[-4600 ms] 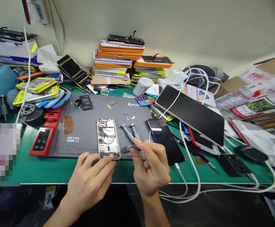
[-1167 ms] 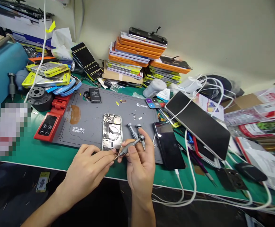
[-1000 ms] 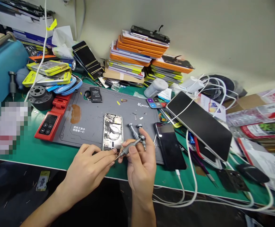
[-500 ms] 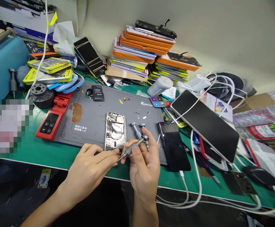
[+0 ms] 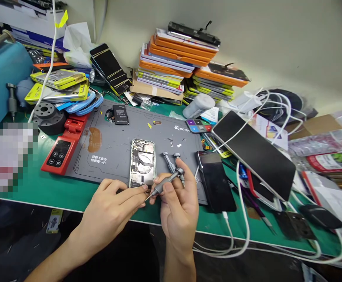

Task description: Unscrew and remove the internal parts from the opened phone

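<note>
An opened phone (image 5: 143, 162), its inner boards and a round coil showing, lies on the grey mat near the front edge. My right hand (image 5: 179, 205) grips a grey screwdriver (image 5: 162, 187), index finger raised by its cap and the thin bit slanting down to the left. Just below the phone's lower end, my left hand (image 5: 115, 203) is closed, fingertips together at the screwdriver's tip. Whatever those fingers pinch is hidden. Two more screwdrivers (image 5: 168, 161) lie right behind my right hand. A black battery (image 5: 120, 114) rests on the mat farther back.
The grey mat (image 5: 118, 145) has a red control unit (image 5: 58, 154) at its left. A dark phone (image 5: 216, 182) lies to the right, beside a larger tablet-like device (image 5: 255, 154) and white cables. Stacked orange cases (image 5: 182, 51) stand at the back. Small screws and bits lie on the mat.
The view has shifted very slightly. Both hands and the screwdriver keep nearly the same pose at the phone's lower end.
</note>
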A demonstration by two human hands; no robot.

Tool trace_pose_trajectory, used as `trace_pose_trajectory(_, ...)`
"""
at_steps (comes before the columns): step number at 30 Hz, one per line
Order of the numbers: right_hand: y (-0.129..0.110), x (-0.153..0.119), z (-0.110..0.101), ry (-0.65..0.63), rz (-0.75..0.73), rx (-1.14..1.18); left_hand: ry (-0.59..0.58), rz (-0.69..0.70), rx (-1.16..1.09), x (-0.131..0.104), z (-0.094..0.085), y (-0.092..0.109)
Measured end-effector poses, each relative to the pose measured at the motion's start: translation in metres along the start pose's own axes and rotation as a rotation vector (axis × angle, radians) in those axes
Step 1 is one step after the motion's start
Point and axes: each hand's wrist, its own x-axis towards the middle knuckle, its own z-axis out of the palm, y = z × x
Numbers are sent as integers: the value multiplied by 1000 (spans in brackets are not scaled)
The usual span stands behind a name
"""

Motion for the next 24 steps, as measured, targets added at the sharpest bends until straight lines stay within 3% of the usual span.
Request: trace_pose_trajectory(24, 1, 2, -1, 25, 48, 99, -8, 36, 50, 0, -2, -2)
